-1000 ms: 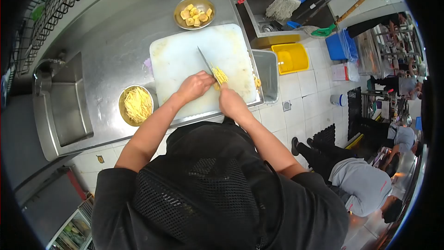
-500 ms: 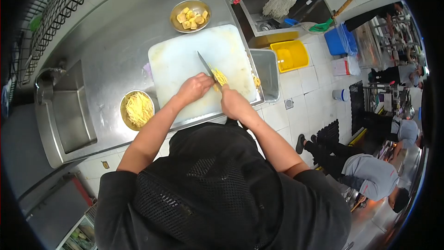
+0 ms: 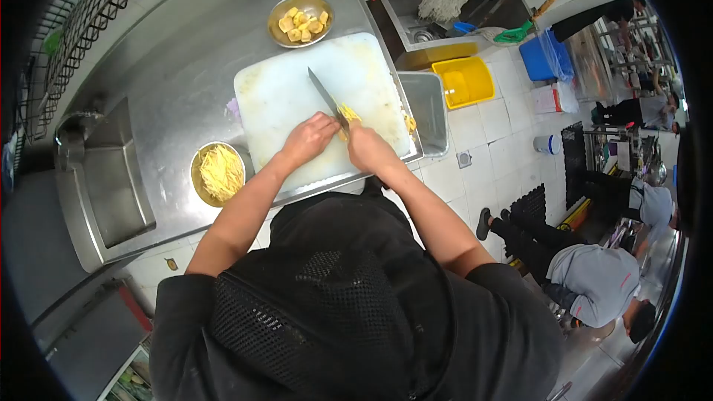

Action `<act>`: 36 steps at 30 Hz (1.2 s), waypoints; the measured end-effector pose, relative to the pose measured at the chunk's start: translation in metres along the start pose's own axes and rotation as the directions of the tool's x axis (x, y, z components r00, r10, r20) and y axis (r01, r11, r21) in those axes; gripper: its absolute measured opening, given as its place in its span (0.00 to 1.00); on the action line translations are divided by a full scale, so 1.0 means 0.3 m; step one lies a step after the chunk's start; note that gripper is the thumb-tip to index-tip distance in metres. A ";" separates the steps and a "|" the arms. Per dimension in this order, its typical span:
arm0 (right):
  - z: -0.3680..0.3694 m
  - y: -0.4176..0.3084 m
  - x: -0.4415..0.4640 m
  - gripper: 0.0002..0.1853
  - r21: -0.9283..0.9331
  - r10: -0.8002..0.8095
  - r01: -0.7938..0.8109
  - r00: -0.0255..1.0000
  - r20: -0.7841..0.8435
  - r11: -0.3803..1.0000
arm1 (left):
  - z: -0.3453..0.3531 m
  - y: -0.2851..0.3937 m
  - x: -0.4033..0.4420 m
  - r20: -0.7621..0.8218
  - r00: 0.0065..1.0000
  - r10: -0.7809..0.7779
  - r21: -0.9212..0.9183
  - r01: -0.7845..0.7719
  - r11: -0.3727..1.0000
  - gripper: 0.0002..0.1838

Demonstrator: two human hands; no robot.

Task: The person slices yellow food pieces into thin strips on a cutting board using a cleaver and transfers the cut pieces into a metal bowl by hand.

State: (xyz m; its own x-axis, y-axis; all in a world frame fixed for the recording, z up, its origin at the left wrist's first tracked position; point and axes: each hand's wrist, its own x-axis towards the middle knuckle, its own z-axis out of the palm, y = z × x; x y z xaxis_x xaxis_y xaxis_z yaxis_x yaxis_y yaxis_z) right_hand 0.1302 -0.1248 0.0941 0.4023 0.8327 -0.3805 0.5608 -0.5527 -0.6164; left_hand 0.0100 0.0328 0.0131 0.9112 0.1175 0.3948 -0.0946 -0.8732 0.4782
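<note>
Knife [image 3: 321,90]: right hand [image 3: 369,150] grips it, blade slanting away leftward
Strips [image 3: 350,113]: blade's right
Left hand [image 3: 310,138]: bunched, blade's left; pinch hidden

a steel counter [image 3: 178,67] holds 1 cutting board [image 3: 278,89], 2 bowls [image 3: 316,4] [image 3: 197,180] and something purple [image 3: 233,109].

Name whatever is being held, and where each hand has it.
The right hand grips the knife at its handle end. The left hand rests beside the blade; what its fingers hold cannot be told.
</note>
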 end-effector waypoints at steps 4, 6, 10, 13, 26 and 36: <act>0.033 -0.002 0.007 0.11 -0.028 0.027 -0.026 1.000 0.008 0.999 | 0.007 -0.003 -0.005 -0.010 1.000 -0.001 -0.008 0.001 1.000 0.11; 0.058 0.023 0.036 0.11 0.001 0.005 -0.005 0.999 -0.041 1.000 | 0.010 0.002 -0.008 -0.047 0.999 0.013 -0.004 -0.014 1.000 0.11; -0.019 -0.003 0.037 0.12 -0.005 0.029 -0.029 0.999 0.016 1.000 | 0.007 -0.016 -0.001 -0.021 1.000 0.019 0.002 -0.019 1.000 0.11; -0.023 -0.033 -0.048 0.12 -0.045 0.089 -0.086 0.994 0.066 0.995 | 0.010 -0.011 -0.017 -0.037 0.999 0.026 -0.011 -0.027 1.000 0.12; 0.040 0.001 0.048 0.13 -0.027 0.080 -0.079 0.997 0.017 0.996 | -0.007 -0.019 0.000 0.012 0.998 0.069 -0.010 -0.069 0.998 0.13; 0.040 -0.005 0.017 0.12 0.033 0.050 -0.050 0.999 -0.015 0.998 | -0.008 -0.021 0.002 0.019 0.996 0.082 -0.013 -0.082 0.997 0.14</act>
State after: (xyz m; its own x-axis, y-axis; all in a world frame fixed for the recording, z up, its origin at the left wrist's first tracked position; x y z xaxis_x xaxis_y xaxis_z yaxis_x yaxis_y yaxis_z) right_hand 0.1229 -0.1192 0.0848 0.4405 0.8033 -0.4008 0.5160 -0.5919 -0.6192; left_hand 0.0102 0.0395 0.0123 0.9077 0.0367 0.4180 -0.1740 -0.8735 0.4546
